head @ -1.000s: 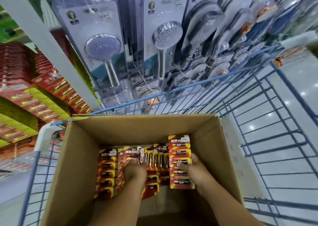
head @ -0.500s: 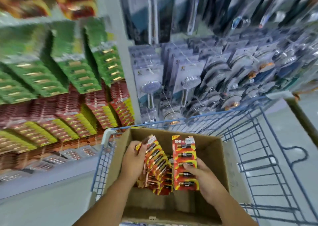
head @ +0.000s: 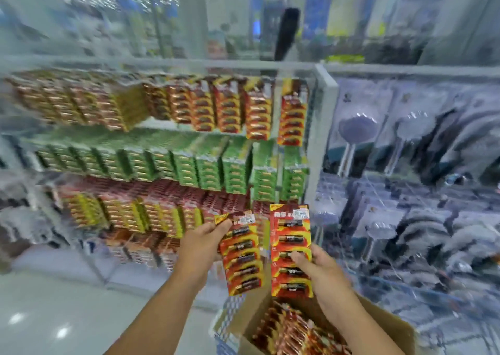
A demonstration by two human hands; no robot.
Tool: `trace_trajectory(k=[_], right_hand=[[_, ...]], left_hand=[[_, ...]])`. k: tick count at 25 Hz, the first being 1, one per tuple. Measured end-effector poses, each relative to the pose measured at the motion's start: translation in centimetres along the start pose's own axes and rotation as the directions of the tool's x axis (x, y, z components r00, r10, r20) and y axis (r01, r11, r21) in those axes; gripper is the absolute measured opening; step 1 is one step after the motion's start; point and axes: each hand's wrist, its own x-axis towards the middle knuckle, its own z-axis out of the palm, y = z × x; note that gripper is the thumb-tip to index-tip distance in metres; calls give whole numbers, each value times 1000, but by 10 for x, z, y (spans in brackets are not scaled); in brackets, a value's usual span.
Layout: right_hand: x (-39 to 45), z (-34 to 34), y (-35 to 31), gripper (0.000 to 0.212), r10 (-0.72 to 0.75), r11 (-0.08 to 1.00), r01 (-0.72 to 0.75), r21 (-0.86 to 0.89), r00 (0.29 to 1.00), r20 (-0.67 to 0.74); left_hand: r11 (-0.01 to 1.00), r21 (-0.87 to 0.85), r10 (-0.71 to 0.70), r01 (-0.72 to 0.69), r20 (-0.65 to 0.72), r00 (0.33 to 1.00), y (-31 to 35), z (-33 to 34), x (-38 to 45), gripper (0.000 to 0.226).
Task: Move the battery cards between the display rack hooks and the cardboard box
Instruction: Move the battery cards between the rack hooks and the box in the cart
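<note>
Here, both hands raised in front of display rack [head: 322,127], each with a battery card.

Left hand [head: 201,245]: fingers curled round left edge of left battery card [head: 242,254], thumb over top corner. Card tilted, top leaning left; red and yellow, row of dark cells stacked down its face. White price sticker near top, print too blurred to read.

Right hand [head: 320,269]: thumb across face of right battery card [head: 291,249], fingers behind, pinching right edge about mid-height. Card upright, just beside the left one, edges close; touching or not, cannot tell. White characters on red header, not legible; white sticker at top right, unreadable. Small white marks on the cells, unreadable too.

Below, cardboard box [head: 389,325] at lower right, open, more red-yellow battery cards in box [head: 295,330] lying loose inside. Both held cards above box, clear of it.

Behind, rack hooks loaded: top row red-orange cards [head: 257,116], middle row green cards [head: 211,168], lower row red and yellow. No lettering legible, all motion-blurred.

Right of rack upright, packaged shower heads [head: 357,130] in clear blister packs. Glossy pale floor [head: 54,314] at lower left.
</note>
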Motion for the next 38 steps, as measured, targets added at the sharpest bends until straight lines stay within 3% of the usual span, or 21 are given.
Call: trace_trajectory(k=[2,7,11,21,23,29,38], right_hand=[[-3,43,-20,34,-37,999,39,-29,996,81],[2,150,-43,27,-66,986,95,-135,976,207],[16,245,-51,17,-104,961,168,-218,955,278],[66,474,-71,12,-211,959,245,-145,953,219],[84,507,-72,27,-219,960,245,-133,958,186],[164,568,-84,16,-247,959,261,-112,961,126],[279,625,-110,20,-267,957,278,-83,956,125]], left_hand=[[999,-28,40,-42,-49,998,26,-45,-9,47],[990,-76,110,-123,-151,982,76,-154,-19,63],[980,-103,150,-172,-194,969,109,-239,-10,29],[956,-135,248,-259,-94,964,203,-425,102,33],[955,-145,253,-260,-67,965,217,-449,131,31],[954,-168,252,-250,-8,968,248,-478,235,37],[962,-111,247,-250,-37,968,278,-489,366,41]])
